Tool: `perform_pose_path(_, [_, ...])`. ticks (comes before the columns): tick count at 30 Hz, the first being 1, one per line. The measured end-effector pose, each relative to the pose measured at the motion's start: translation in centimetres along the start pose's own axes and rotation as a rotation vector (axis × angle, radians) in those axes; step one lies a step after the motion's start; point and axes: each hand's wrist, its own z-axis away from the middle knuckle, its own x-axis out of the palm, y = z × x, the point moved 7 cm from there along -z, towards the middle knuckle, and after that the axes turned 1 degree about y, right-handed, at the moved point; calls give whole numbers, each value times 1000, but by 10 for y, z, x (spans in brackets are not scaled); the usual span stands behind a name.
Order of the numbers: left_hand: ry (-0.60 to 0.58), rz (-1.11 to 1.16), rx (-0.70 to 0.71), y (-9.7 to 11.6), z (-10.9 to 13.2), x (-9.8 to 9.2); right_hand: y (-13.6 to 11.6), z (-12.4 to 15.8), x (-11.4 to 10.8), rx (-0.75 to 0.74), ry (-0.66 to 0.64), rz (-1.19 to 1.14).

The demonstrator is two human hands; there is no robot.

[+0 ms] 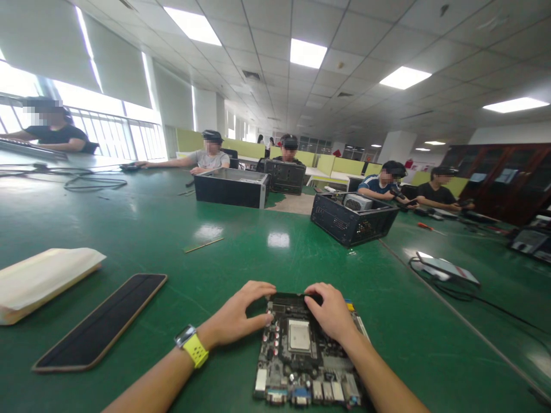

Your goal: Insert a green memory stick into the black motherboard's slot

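Note:
A motherboard (282, 364) lies flat on the green table in front of me, its row of ports facing me. Near its middle sits a square metal-topped processor (299, 335) in the socket. My left hand (241, 312), with a yellow-strapped watch (192, 346) on the wrist, grips the board's far left corner, thumb on the left side and fingertips at the far edge. Over the far right part rests my right hand (331, 312), its thumb and fingers closed around the far edge. Some of its fingertips are hidden behind the board and hand.
A dark flat panel (103, 321) and a cream padded packet (43, 281) lie to the left. Computer cases (230, 188) (353, 218) stand farther back. A thin stick (204, 245) lies mid-table; a device with cables (447, 268) is at right. Several people sit around.

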Motion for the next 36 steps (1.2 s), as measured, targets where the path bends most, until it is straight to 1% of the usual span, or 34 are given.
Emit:
perform_pose_path(4, [46, -8, -9, 1, 0, -4, 3, -1, 1, 7, -1, -8])
perform_pose_path(7, [66, -21, -23, 2, 0, -6, 1, -2, -7, 14, 27, 40])
perform_pose_path(9, [87, -34, -29, 1, 0, -8, -10, 0, -17, 10, 76, 83])
perform_pose_path(10, [103, -42, -31, 0, 0, -8, -19, 4, -21, -4, 86, 93])
perform_pose_path(12, [140, -58, -33, -2, 0, -10, -43, 14, -22, -59, 43, 88])
perform_pose_path(14, [169, -69, -32, -4, 0, -11, -70, 31, -11, -143, -64, 78])
perform_pose_path(17, [192, -80, -31, -7, 1, -12, -102, 57, 19, -266, -194, 122])
perform_pose_path(19, [208, -87, -31, -8, 1, -13, -110, 68, 41, -288, -261, 202])
perform_pose_path(22, [204, -95, -22, -7, 0, -13, -113, 73, 66, -306, -352, 312])
perform_pose_path(24, [191, -99, -15, -6, -1, -12, -115, 71, 74, -348, -403, 331])
perform_pose_path(25, [187, -102, -15, -6, -1, -12, -115, 69, 73, -364, -414, 325])
perform_pose_path(27, [185, -109, -19, -6, -1, -13, -111, 61, 63, -345, -376, 309])
perform_pose_path(29, [183, -116, -19, -7, -1, -13, -94, 46, 43, -252, -284, 331])
perform_pose_path(32, [176, -121, -16, -6, -1, -13, -45, 21, 5, -4, -154, 462])
perform_pose_path(34, [169, -120, -15, -6, -1, -13, -10, 8, -18, 148, -101, 551])
perform_pose_path(36, [162, -118, -9, -5, -1, -12, 16, 2, -33, 251, -74, 602])
